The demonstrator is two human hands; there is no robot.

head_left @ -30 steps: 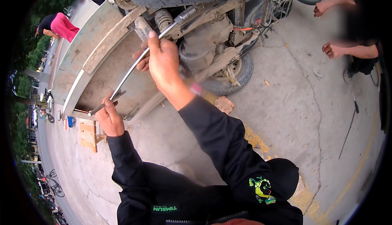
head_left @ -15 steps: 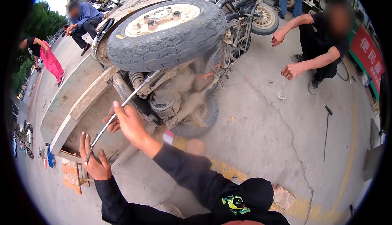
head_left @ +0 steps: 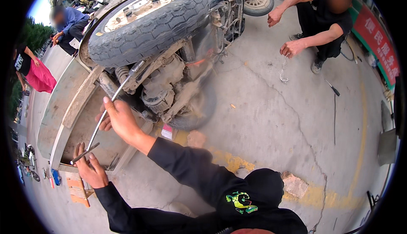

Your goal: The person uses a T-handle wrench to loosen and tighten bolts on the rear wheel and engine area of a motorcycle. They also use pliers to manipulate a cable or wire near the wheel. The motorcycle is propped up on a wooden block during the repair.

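Observation:
My left hand holds the short crossbar of a long T-handle socket wrench between thumb and fingers. Higher up, my right hand is curled loosely around the wrench's shiny shaft. The thick far end of the wrench meets the dusty underside of a vehicle lying on its side, just below its big wheel; what the socket sits on is hidden. Beside the shaft are a coil spring and a dirt-covered round housing.
A co-worker in black squats at the right, hands empty-looking. A screwdriver lies on the cracked concrete. Nearer are a broken brick, a small carton and a slatted wooden stool. Another person sits at the far left.
The crossbar has turned and now lies crosswise to the shaft. Both hands stay on the wrench. The whole scene has shifted left and up in the view.

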